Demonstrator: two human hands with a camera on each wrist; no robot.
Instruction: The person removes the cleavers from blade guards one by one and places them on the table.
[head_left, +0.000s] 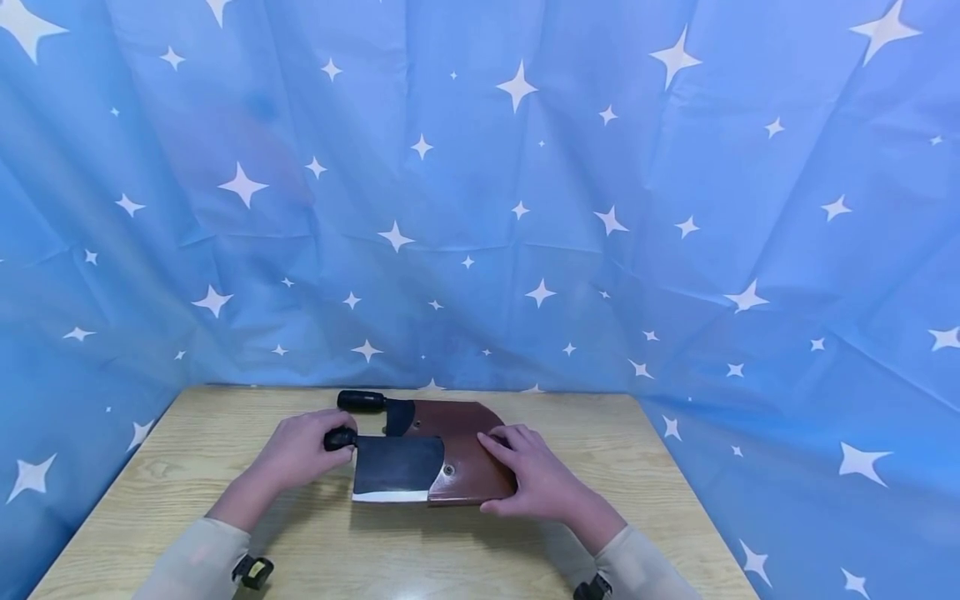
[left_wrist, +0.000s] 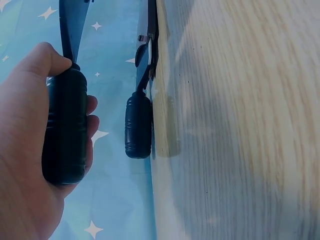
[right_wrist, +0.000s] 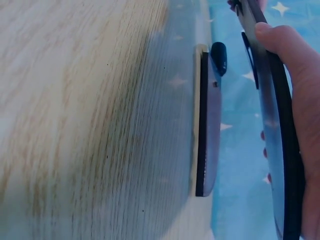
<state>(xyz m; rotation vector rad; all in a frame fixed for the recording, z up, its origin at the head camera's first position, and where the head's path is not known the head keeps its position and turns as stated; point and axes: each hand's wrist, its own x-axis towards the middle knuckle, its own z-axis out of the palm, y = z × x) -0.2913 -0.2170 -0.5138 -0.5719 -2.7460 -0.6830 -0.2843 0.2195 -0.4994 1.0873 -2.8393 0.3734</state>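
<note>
My left hand (head_left: 300, 450) grips the black ribbed handle (left_wrist: 65, 125) of a cleaver, its thumb lying at the blade end. The cleaver's wide dark blade (head_left: 397, 467), with a bright lower edge, sits partly inside a brown leather sheath (head_left: 468, 479); the rest of the blade is hidden in it. My right hand (head_left: 536, 479) holds the sheath's far end, thumb on the near face and fingers behind. In both wrist views the cleaver is held up off the table. Behind it lies a second cleaver with a black handle (head_left: 362, 402), its blade mostly covered by another brown sheath (head_left: 457, 410).
The pale wood-grain table (head_left: 637, 533) extends under both hands. A blue curtain with white stars (head_left: 480, 208) hangs behind its back edge and along the sides. The second cleaver lies close to that back edge. Dark devices (head_left: 253, 572) are strapped to the wrists.
</note>
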